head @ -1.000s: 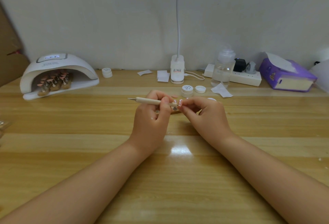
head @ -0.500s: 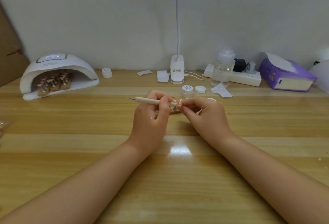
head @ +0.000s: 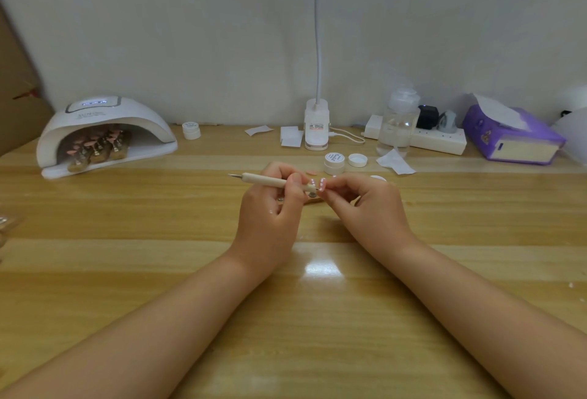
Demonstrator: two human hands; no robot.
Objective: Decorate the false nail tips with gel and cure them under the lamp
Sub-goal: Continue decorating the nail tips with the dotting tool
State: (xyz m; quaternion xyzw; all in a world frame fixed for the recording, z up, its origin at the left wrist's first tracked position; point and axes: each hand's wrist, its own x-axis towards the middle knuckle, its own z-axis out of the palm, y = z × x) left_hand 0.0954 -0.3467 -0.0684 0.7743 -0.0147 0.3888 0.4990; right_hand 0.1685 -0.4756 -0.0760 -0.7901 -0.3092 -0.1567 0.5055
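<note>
Left hand [head: 270,208] grips pen tool [head: 270,180] — right hand [head: 368,208] pinches something small at its tip, can't tell what.

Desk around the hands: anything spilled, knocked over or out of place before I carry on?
Nothing spilled or tipped. One loose pink nail tip lies on the desk beside the gel jar, away from the tips under the lamp. The jar's cap sits off, next to it. Paper scraps lie about.
</note>
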